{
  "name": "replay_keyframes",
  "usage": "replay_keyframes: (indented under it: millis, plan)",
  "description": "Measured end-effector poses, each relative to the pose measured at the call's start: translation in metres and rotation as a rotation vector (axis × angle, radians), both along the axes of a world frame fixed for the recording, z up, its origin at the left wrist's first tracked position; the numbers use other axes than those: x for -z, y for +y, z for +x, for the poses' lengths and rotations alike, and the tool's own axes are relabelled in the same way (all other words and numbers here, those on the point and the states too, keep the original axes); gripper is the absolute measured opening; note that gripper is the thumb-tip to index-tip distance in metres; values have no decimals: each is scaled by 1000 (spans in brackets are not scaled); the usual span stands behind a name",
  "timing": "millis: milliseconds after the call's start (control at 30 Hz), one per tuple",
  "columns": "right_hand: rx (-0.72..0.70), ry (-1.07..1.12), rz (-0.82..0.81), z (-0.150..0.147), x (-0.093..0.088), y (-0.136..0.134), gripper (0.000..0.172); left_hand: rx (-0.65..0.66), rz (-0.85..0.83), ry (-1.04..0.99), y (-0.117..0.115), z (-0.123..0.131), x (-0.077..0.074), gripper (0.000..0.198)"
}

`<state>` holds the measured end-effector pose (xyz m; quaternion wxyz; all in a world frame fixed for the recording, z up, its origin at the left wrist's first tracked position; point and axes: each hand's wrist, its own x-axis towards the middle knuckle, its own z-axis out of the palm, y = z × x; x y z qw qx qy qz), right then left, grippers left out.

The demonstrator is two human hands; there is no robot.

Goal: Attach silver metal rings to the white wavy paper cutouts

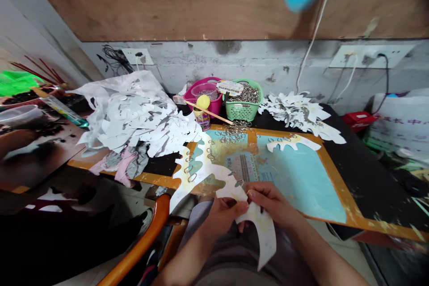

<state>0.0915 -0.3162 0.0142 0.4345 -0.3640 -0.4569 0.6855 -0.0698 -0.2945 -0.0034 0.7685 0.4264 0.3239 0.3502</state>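
Both my hands are closed on a curved white cut-out (265,232) with a tapered tail, held over my lap at the table's front edge. My left hand (228,214) pinches its middle between thumb and fingers. Close beside it, my right hand (268,201) grips the upper edge; whether a small metal loop is in those fingers is hidden. Another white toothed cut-out (192,172) with metal loops along its edge lies just left of my hands. A third, smaller cut-out (293,142) with loops rests on the light blue mat (301,178).
Loose metal loops (236,130) lie before a green basket (243,109) full of loops. A pink basket (214,103) and a small can (202,118) with a stick across it stand alongside. White cut-outs are heaped left (144,116) and right (298,109). Another person's arm (15,143) is at far left.
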Motion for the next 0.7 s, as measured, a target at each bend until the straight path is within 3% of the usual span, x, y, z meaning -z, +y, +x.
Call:
replay_keyframes:
  millis: [133,267,400,500,600,700]
  plan:
    - [50,277,-91,-17,19,-8,45,-10,-60,-37,-8,-1,13,54]
    - [127,348,-133,-30,34,-11,46,-33,-92,-47,-11,0,20,52]
    - [158,340,-125,-29,36,-7,46,-70,-106,-63,-10,6,22,51]
    - [182,170,-57,-16,30,-4,44,-118,-105,-94,-6,11,19,53]
    - [208,-148,153,1,20,-2,44,-218,-160,-165,1,10,17,66]
    - [150,-380,343,13,10,-1,47,-306,-238,-75,9,7,17,66]
